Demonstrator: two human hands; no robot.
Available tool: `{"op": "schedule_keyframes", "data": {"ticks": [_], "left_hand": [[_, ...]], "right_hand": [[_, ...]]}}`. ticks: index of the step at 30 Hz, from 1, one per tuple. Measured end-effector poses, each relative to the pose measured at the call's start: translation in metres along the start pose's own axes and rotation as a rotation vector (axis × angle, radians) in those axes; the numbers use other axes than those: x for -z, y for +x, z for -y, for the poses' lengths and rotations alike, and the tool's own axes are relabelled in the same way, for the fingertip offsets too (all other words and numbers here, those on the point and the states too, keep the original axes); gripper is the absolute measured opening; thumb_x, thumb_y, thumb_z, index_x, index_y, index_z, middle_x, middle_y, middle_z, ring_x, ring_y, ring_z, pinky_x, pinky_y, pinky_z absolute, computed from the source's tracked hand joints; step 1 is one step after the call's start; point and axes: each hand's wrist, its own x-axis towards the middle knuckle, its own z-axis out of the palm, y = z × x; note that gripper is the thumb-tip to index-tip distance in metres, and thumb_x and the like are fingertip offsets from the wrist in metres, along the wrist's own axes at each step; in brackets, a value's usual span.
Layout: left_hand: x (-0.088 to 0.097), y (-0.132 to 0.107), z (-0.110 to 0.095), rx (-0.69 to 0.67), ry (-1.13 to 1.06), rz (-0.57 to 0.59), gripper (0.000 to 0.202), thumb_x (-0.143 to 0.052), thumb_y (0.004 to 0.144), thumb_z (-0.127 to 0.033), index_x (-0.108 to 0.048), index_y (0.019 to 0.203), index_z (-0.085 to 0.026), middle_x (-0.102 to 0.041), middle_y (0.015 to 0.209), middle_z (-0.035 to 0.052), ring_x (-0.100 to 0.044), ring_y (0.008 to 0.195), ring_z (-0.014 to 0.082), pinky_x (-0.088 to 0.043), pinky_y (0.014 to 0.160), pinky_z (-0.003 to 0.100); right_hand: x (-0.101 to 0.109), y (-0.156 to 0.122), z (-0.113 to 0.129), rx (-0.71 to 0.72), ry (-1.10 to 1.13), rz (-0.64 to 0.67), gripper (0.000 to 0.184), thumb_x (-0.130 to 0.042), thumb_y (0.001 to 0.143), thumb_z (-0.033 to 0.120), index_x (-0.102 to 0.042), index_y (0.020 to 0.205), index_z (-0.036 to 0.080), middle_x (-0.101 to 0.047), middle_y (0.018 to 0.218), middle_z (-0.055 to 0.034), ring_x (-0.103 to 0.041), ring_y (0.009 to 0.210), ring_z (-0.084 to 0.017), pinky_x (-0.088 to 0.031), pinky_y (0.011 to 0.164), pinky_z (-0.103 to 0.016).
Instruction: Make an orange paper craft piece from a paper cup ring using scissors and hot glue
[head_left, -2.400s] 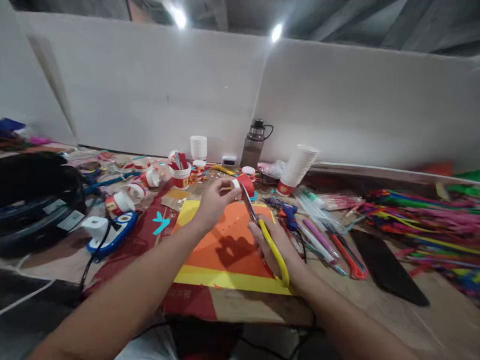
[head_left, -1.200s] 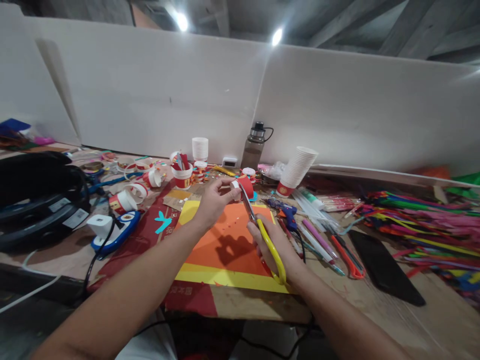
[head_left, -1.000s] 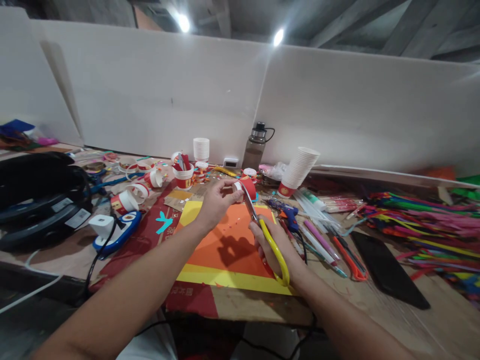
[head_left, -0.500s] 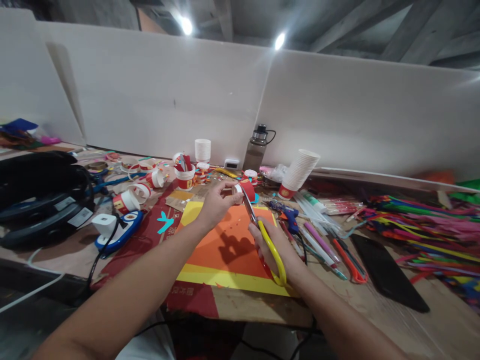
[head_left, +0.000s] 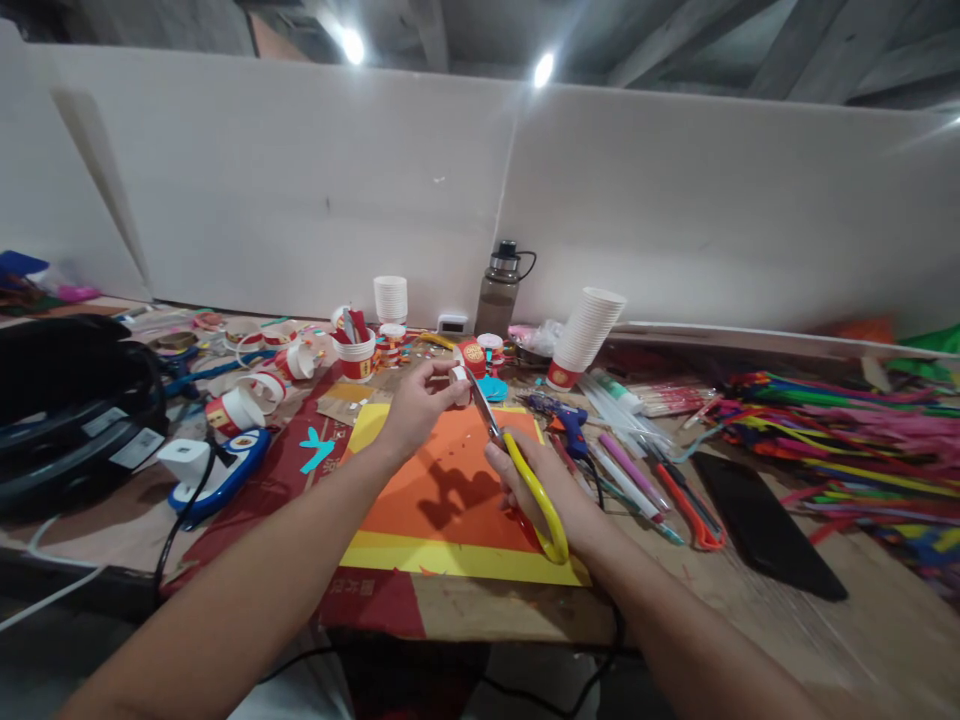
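Observation:
My left hand (head_left: 420,405) pinches a small red-and-white piece of paper cup (head_left: 472,357) between thumb and fingers. A gold pattern shows on its red side. Yellow-handled scissors (head_left: 534,485) are gripped in my right hand (head_left: 551,475), their blades pointing up and away and lying against the cup piece. Whether the blades are parted there is too small to tell. Both hands are raised over orange paper (head_left: 416,495), which lies on yellow paper (head_left: 480,562). Small scraps and the hands' shadow fall on the orange sheet.
Beyond the papers stand a water bottle (head_left: 498,292), a leaning stack of paper cups (head_left: 589,335) and a cup of tools (head_left: 355,357). A blue glue gun (head_left: 572,425), pens (head_left: 622,470), a phone (head_left: 769,525) and pipe cleaners (head_left: 840,430) lie right. Left is a power strip (head_left: 225,485).
The cup piece has turned between the scissor blades and my left fingers, so its gold pattern now shows. The whole view has shifted slightly. Both hands keep their holds.

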Motion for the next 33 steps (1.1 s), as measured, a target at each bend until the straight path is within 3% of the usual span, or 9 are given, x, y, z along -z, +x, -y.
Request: {"op": "schedule_keyframes", "data": {"ticks": [5, 10, 16, 23, 30, 33], "left_hand": [[0.0, -0.002, -0.002, -0.031, 0.119, -0.008, 0.04, -0.079, 0.066, -0.034, -0.065, 0.099, -0.014, -0.067, 0.079, 0.0035, -0.063, 0.07, 0.0147, -0.056, 0.069, 0.033], [0.0, -0.003, -0.005, -0.038, 0.192, -0.024, 0.041, -0.078, 0.067, -0.033, -0.066, 0.101, -0.014, -0.067, 0.077, 0.0043, -0.063, 0.068, 0.0162, -0.056, 0.066, 0.033], [0.004, 0.0, -0.005, -0.039, 0.155, -0.052, 0.044, -0.077, 0.069, -0.037, -0.064, 0.104, -0.014, -0.067, 0.086, 0.0046, -0.064, 0.075, 0.0162, -0.058, 0.065, 0.032], [-0.002, -0.004, -0.008, 0.021, 0.055, 0.041, 0.041, -0.077, 0.07, -0.038, -0.064, 0.1, -0.014, -0.067, 0.081, 0.0039, -0.062, 0.068, 0.0129, -0.056, 0.066, 0.031], [-0.001, -0.003, -0.006, 0.037, -0.042, -0.015, 0.041, -0.079, 0.066, -0.034, -0.063, 0.1, -0.016, -0.065, 0.087, 0.0021, -0.064, 0.072, 0.0133, -0.057, 0.069, 0.032], [0.0, -0.003, -0.003, 0.019, 0.011, 0.023, 0.041, -0.078, 0.069, -0.033, -0.063, 0.103, -0.016, -0.067, 0.09, 0.0039, -0.064, 0.074, 0.0139, -0.056, 0.069, 0.031]], "right_hand": [[0.003, 0.0, 0.002, 0.069, -0.121, -0.085, 0.039, -0.04, 0.092, 0.06, -0.046, 0.082, 0.023, -0.049, 0.064, 0.0041, -0.048, 0.051, -0.011, -0.037, 0.046, -0.022], [0.008, 0.0, 0.008, 0.048, -0.193, -0.05, 0.037, -0.039, 0.093, 0.057, -0.045, 0.08, 0.023, -0.052, 0.062, 0.0032, -0.05, 0.051, -0.011, -0.037, 0.046, -0.022], [0.01, -0.005, 0.013, -0.006, -0.108, 0.042, 0.041, -0.037, 0.092, 0.062, -0.044, 0.081, 0.023, -0.052, 0.06, 0.0045, -0.052, 0.045, -0.011, -0.038, 0.043, -0.022], [0.007, -0.008, 0.011, -0.02, 0.049, 0.061, 0.043, -0.038, 0.091, 0.065, -0.043, 0.081, 0.023, -0.05, 0.061, 0.0056, -0.053, 0.045, -0.011, -0.042, 0.044, -0.023], [0.005, -0.007, 0.007, 0.01, 0.061, 0.092, 0.04, -0.042, 0.091, 0.062, -0.044, 0.083, 0.023, -0.051, 0.066, 0.0055, -0.053, 0.05, -0.01, -0.049, 0.05, -0.024], [0.005, -0.008, 0.007, 0.018, 0.061, 0.093, 0.039, -0.042, 0.091, 0.061, -0.046, 0.085, 0.023, -0.051, 0.068, 0.0053, -0.054, 0.051, -0.01, -0.049, 0.05, -0.024]]}}
